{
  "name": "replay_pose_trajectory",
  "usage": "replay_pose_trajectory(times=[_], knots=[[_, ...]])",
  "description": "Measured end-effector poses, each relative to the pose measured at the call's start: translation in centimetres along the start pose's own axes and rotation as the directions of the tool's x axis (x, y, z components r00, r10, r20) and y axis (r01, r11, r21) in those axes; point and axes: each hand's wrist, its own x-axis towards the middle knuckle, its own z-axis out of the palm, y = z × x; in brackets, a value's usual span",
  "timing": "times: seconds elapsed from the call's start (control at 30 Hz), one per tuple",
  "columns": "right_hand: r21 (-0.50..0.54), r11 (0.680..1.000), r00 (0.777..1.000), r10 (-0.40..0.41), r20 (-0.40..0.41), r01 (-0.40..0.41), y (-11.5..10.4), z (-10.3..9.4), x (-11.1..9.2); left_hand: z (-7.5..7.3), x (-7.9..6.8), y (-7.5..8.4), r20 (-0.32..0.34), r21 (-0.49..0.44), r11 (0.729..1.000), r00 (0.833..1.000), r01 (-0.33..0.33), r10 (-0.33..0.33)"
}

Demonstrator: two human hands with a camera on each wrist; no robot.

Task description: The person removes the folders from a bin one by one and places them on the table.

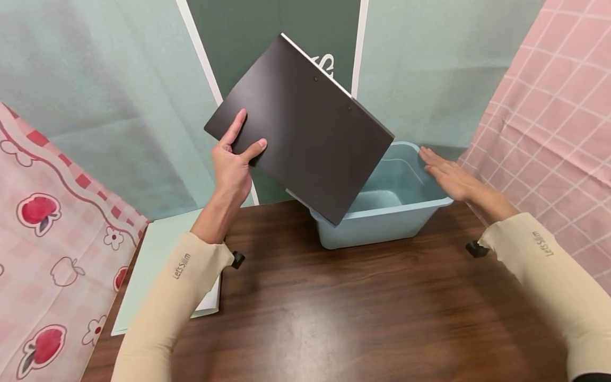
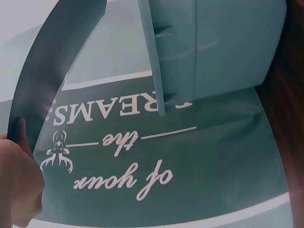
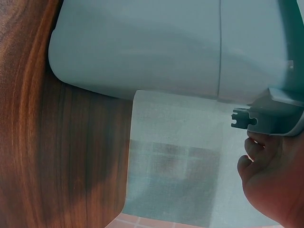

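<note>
My left hand (image 1: 233, 167) grips a black file folder (image 1: 305, 132) by its left edge, with thumb and forefinger against the dark face. The folder is tilted in the air, its lower corner overlapping the front left rim of a light blue plastic bin (image 1: 377, 229). Whether the two touch I cannot tell. In the left wrist view the folder (image 2: 57, 61) appears nearly edge-on beside the bin (image 2: 223, 52). My right hand (image 1: 446, 172) touches the bin's right rim with fairly straight fingers. The right wrist view shows this hand (image 3: 275, 171) at the rim's corner.
At the left of the brown wooden table (image 1: 305, 307) lies a pale green folder (image 1: 159, 249), partly behind my left forearm, with white sheets at its edge. A green cloth (image 1: 267, 32) with white lettering hangs behind. Patterned pink cloths (image 1: 558, 106) line both sides.
</note>
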Motion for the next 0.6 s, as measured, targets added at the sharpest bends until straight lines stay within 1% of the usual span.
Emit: replay_pose_trajectory(times=[0.13,0.27,0.5,0.6], knots=[[-0.007,1.0,1.0,0.001,0.004,-0.001,0.1,-0.1,-0.1,-0.8,-0.2,0.7,0.008,-0.028,0.999,1.0,0.026,-0.025],[-0.015,1.0,1.0,0.001,0.014,0.0,0.3,-0.1,-0.2,-1.6,-0.3,1.4,0.035,-0.04,0.998,0.998,0.047,-0.046],[-0.022,1.0,1.0,0.003,0.021,-0.002,0.4,-0.1,-0.2,-3.3,-0.5,2.7,0.093,-0.002,0.998,0.994,0.057,-0.057],[-0.02,1.0,1.0,-0.005,0.017,0.006,0.4,-0.1,-0.2,-3.8,-0.7,3.2,0.106,0.011,0.998,0.992,0.066,-0.067]])
